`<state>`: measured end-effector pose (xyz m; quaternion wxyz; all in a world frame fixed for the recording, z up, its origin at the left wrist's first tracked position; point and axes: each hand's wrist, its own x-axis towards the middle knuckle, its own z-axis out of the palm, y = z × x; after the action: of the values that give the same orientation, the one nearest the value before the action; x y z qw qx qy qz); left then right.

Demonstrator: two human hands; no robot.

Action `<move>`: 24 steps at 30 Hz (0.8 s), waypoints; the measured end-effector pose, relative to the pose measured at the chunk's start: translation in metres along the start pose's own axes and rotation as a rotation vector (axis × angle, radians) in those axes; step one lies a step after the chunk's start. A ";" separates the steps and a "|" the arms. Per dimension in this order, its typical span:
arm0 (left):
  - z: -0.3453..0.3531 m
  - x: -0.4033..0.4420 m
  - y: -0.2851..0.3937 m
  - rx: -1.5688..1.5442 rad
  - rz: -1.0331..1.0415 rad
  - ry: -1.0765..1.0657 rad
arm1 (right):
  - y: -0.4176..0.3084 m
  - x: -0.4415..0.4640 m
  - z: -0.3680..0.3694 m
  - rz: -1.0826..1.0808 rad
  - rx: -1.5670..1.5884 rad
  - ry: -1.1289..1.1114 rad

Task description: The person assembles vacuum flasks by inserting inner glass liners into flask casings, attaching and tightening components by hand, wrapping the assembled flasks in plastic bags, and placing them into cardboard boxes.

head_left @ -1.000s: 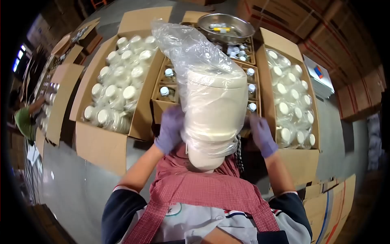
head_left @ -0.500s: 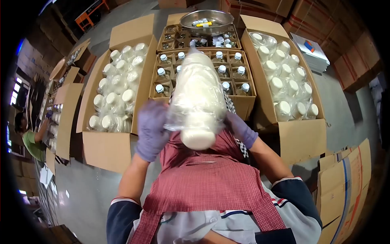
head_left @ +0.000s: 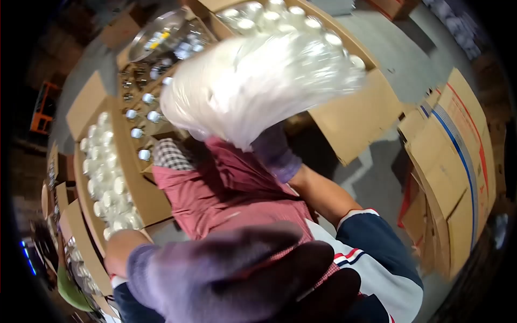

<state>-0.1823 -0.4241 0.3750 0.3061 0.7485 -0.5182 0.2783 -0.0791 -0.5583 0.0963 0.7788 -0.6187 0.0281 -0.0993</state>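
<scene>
1. Head view, and up front it's the plastic bag (head_left: 237, 86), slanting above the person's lap and cutting across our sight of the right-hand box. Clear, crinkled, glossy film around something long, pale and rounded; blur hides its ends.

2. Right hand (head_left: 276, 153), purple glove, is tucked against the bag's underside, seemingly there to bear its weight. Fingers out of sight behind the film, so no telling how firmly they close.

3. Left hand (head_left: 226, 277) looms right under the camera, fingers stretched and parted, nothing visible in its grasp, well apart from the bag.

4. Look at the white-lidded bottles (head_left: 272, 20) in the right-hand box, bunched close, probably so they prop one another. Its stiff cardboard flap (head_left: 358, 121) lies folded outward, leaving the top open.

5. Over to the blue-capped bottles (head_left: 148, 98): upright among cardboard dividers (head_left: 161, 127), likely to keep glass from knocking glass.

6. Beyond them, a shiny round metal bowl (head_left: 141, 51), perhaps parked there to keep small bits within reach.

7. And below the bag, soft red apron cloth (head_left: 231, 215), rumpled into folds.
</scene>
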 end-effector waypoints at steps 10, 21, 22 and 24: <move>0.228 0.034 -0.233 0.170 -0.281 -0.501 | -0.031 -0.004 -0.291 0.039 -0.160 0.876; 0.382 -0.017 -0.263 -0.343 -0.465 -0.447 | -0.008 -0.030 -0.323 0.088 -0.249 1.009; 0.378 -0.021 -0.263 -0.255 -0.239 -0.450 | -0.003 -0.019 -0.311 0.097 -0.258 0.937; 0.326 -0.004 -0.242 -0.480 -0.544 -0.133 | 0.004 -0.003 -0.286 0.102 -0.265 0.789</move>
<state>0.0784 -0.5985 0.1168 0.5015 0.7823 -0.3694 0.0081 -0.1289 -0.8307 0.0256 0.6261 -0.6257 0.3673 -0.2855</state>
